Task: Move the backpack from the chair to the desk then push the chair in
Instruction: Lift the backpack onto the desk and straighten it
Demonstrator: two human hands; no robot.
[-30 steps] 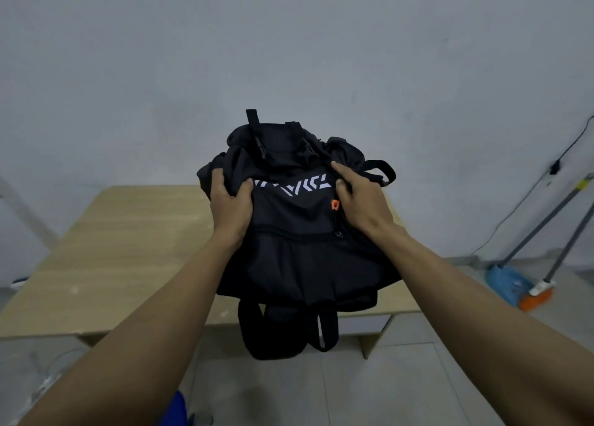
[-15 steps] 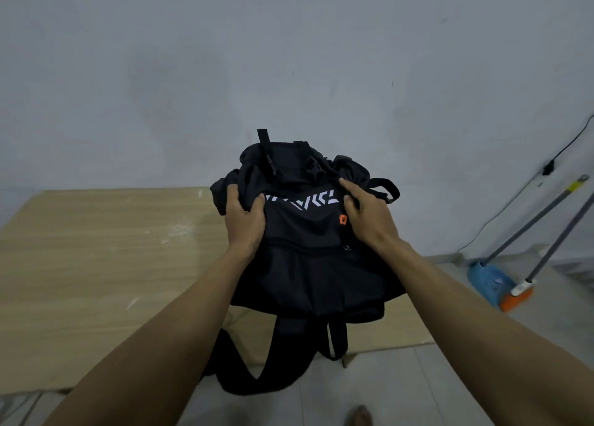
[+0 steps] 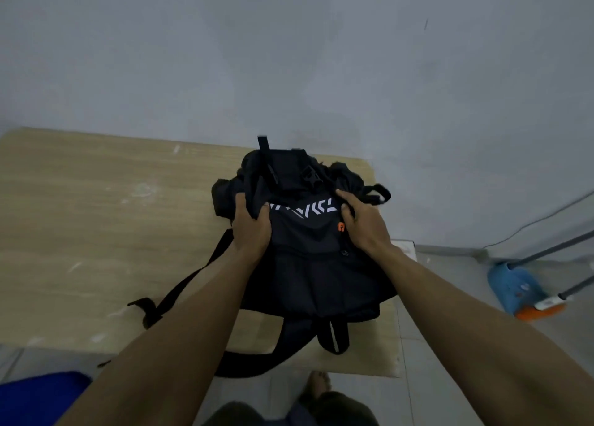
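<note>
The wall (image 3: 289,55) is filling the background, pale and bare. Below it the desk (image 3: 96,232) is spreading out, light wood with its right end just beside the wall, giving the person a broad flat surface to set things on. The backpack (image 3: 308,258) is sitting on the desk's right part, near the front edge, its bottom looking settled on the wood, so the first half of the task seems close to done. The chair cannot be told for certain; a blue patch (image 3: 41,396) at the lower left may belong to it. A broom and dustpan (image 3: 520,290) are leaning in the corner at right, well apart from the work.

One strap (image 3: 180,293) is trailing leftward across the desk, while another strap (image 3: 250,363) is hanging over the front edge, probably because the bag is being lowered by its top.

The left hand (image 3: 249,229) is closing on a fold of fabric at the bag's upper left. The right hand (image 3: 363,226) is curling round the upper right, fingers tucked into the cloth, apparently steadying the soft bag upright.
</note>
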